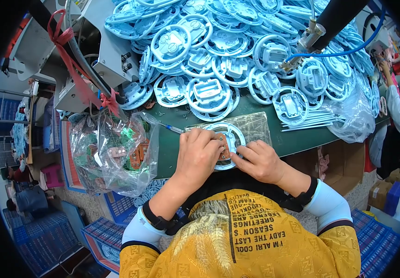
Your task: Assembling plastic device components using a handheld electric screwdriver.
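A light blue plastic steering-wheel part [233, 134] lies on the green table [172, 148] right in front of me. A small brown circuit board [221, 144] sits in its middle. My left hand [199, 155] covers the ring's left side, its fingers on the board. My right hand [258, 160] rests at the ring's lower right, its fingertips pressing toward the board. Under the part lies a clear plastic bag of small pieces [255, 129].
A big heap of the same blue wheel parts [227, 51] fills the table's far side. A clear bag of circuit boards [112, 153] sits at my left. A hanging tool with a blue hose [308, 39] is upper right. Thin white rods [308, 123] lie at right. Another person [396, 116] stands far right.
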The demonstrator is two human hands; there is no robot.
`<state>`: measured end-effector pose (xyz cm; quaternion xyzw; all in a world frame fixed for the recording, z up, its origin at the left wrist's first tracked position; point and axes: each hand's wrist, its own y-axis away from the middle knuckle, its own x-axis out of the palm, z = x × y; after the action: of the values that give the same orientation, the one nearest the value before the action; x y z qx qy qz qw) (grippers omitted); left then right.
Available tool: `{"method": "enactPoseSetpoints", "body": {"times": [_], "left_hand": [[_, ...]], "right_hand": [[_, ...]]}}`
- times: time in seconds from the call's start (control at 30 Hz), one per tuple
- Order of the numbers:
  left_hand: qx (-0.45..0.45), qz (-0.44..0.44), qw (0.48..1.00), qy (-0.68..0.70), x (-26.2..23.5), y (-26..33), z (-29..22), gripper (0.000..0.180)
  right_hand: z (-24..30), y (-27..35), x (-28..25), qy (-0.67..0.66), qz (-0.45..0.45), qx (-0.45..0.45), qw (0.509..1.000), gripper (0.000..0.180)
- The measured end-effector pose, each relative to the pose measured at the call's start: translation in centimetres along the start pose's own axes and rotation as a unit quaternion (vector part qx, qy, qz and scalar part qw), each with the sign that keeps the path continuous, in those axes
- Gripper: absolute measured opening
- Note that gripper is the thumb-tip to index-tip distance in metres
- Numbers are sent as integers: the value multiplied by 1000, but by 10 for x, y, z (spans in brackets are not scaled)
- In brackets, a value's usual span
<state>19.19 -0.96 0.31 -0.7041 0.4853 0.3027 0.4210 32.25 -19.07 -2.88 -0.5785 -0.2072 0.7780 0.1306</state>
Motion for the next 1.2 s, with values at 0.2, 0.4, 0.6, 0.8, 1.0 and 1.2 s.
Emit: {"method": "enactPoseSetpoints", "body": {"times": [0.2, 0.4, 0.6, 0.8, 1.0, 1.2], "left_hand": [[37, -19, 999, 10, 2, 3, 4, 22], [56, -32, 998, -27, 3, 6, 2, 22], [38, -25, 999, -14, 4, 3, 4, 24], [27, -21, 999, -18, 3, 6, 4, 25], [14, -3, 1000, -2, -2, 8, 4, 30], [-6, 61, 998, 20, -12, 14, 1, 49]], "right_hand": [[-1, 2, 4, -5, -12, 6, 1000, 35], [-2, 2, 4, -1, -18, 3, 1000, 33], [-1, -1, 3, 17, -21, 1, 1000, 27], [-1, -2, 5, 16, -28, 0, 999, 27], [-1, 2, 4, 8, -12, 6, 1000, 28], [-6, 13, -28, -47, -68, 132, 988, 32]]}}
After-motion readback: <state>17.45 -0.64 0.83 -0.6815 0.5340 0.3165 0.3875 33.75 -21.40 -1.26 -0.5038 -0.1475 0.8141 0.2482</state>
